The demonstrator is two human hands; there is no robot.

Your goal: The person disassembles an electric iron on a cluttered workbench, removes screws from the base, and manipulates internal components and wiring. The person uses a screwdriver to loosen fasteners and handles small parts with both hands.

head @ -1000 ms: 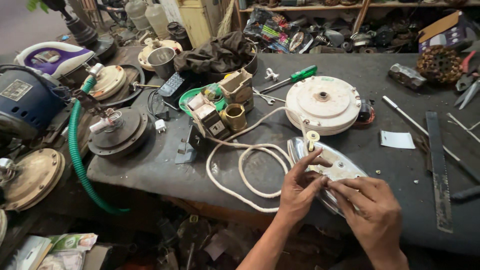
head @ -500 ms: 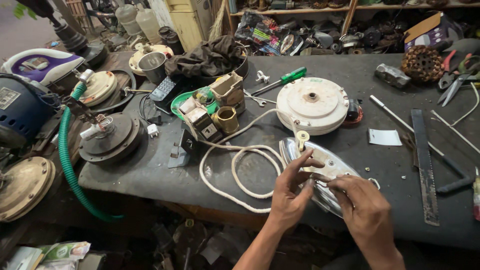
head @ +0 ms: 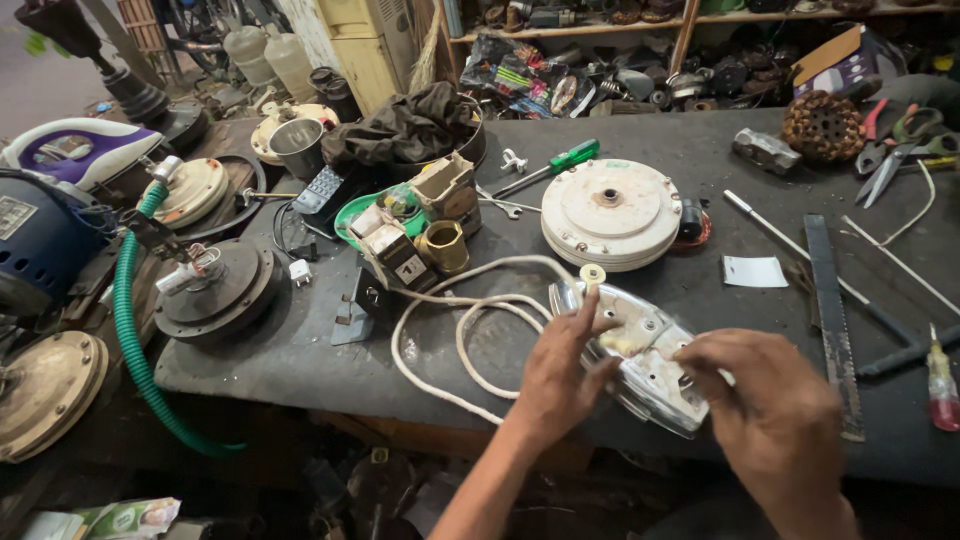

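Left hand reaches up from the lower edge, back to the camera, fingers loosely curled, fingertips pinched forward; right hand lies just beside it, knuckles up, fingers bent inward.

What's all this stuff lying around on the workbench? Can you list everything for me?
iron base: one, shiny metal, front edge of bench, under both hands
cord: one, white, looped left of the iron base
round cover: one, cream, bench centre
screwdriver: one, green handle, behind the round cover
brass fitting: one, gold, beside small cream parts
cloth: one, dark, heaped at the back
hose: one, green, hanging at left
steam iron: one, white and purple, far left
metal ruler: one, grey, right
paper slip: one, white, right of centre
left hand: touching the iron base
right hand: resting on its near end
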